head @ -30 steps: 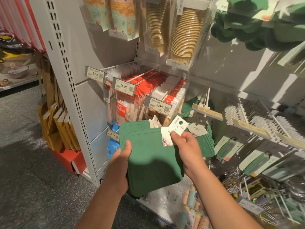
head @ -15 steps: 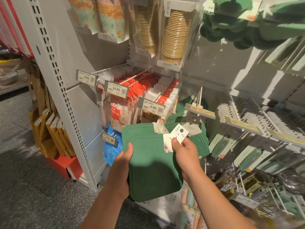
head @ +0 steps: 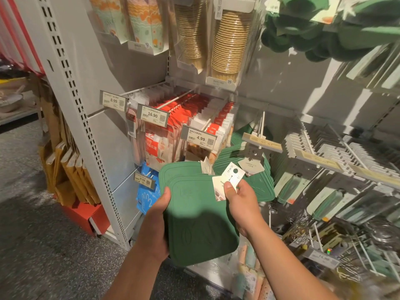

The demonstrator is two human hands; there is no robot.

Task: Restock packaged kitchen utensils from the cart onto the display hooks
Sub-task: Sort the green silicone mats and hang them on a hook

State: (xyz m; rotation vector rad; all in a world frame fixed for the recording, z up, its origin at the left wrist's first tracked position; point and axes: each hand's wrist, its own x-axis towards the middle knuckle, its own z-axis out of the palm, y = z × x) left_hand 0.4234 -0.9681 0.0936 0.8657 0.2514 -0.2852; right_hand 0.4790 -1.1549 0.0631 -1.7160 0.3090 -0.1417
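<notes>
Both hands (head: 159,215) (head: 242,204) grip green mats (head: 194,213).

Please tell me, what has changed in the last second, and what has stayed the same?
Little changed. The right hand lifted the white hang tag slightly nearer the hook where matching green mats hang. The left hand still grips the held green mats by the left edge. Nothing was let go.
</notes>
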